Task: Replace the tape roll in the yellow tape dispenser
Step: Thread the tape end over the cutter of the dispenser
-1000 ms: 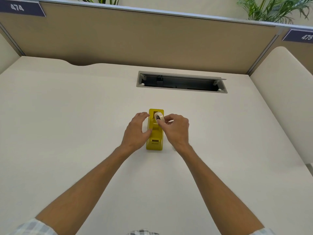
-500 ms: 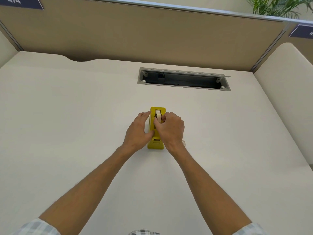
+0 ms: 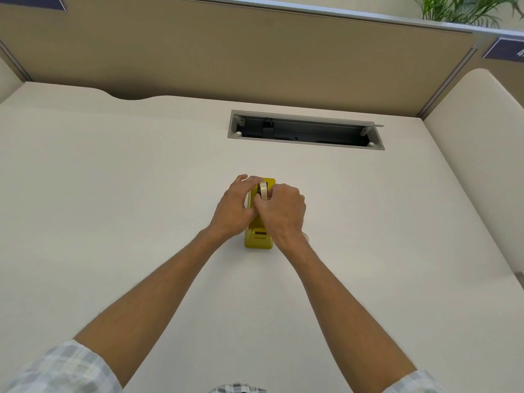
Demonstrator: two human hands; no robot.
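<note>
A yellow tape dispenser (image 3: 257,240) stands upright near the middle of a pale desk (image 3: 113,194), its long side running away from the person and its cutter end toward them. A tape roll (image 3: 263,190) sits on edge in the top of the dispenser at the far end, its pale band facing up. The right hand (image 3: 283,212) is curled over the right side of the dispenser with its fingertips pinching the roll, thumb on the near left edge of it. The left hand (image 3: 234,209) is cupped against the left side of the dispenser, fingers reaching over the far corner beside the roll and thumb pressed to the near side, so it is gripping the body and bracing it. The two thumbs touch just in front of the roll. Only the near end of the dispenser shows clear of the hands, with a small slot in its top face. Just behind the right wrist, a small pale object (image 3: 305,237) lies on the desk, too hidden to identify. Farther back, a long open cable slot (image 3: 306,130) is set into the desk, well apart from the dispenser, and a tan partition (image 3: 255,52) rises behind it.
</note>
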